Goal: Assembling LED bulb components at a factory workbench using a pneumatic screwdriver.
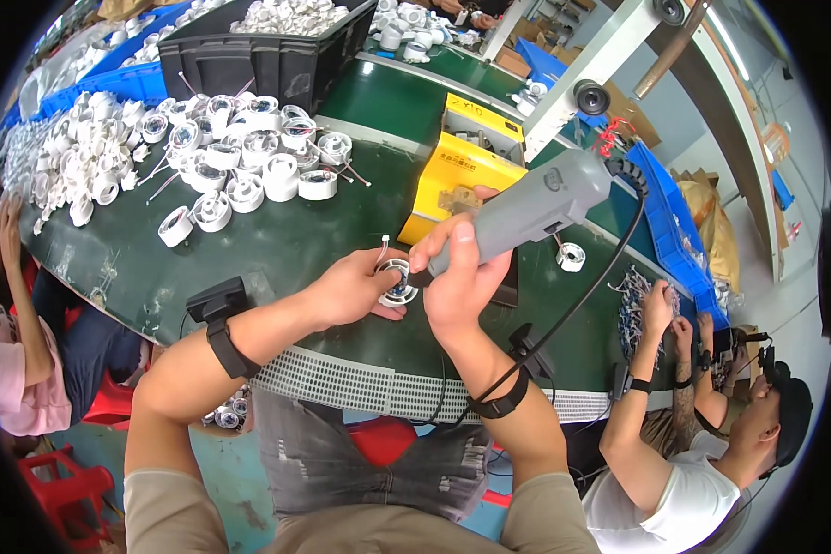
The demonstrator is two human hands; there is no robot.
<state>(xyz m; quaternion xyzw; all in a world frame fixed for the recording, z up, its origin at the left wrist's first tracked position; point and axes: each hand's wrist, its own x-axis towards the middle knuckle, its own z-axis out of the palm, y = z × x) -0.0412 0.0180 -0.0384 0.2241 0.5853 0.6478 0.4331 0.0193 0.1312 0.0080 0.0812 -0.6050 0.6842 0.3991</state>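
My left hand grips a small white round housing low over the green table. Dark parts show inside the housing, and a short wire with a white plug sticks up from it. Wrapped around a grey electric screwdriver is my right hand. The tool leans down toward the housing, with its cord trailing from the upper end. Its tip is hidden by my fingers, so I cannot tell whether it touches the housing. Just beyond the tool stands a yellow box with an open top tray.
Many white round housings are heaped at the left, beside a pile of small white parts. Behind them sits a black crate. One housing lies right of my hand. Co-workers sit at both sides; one handles a wire bundle.
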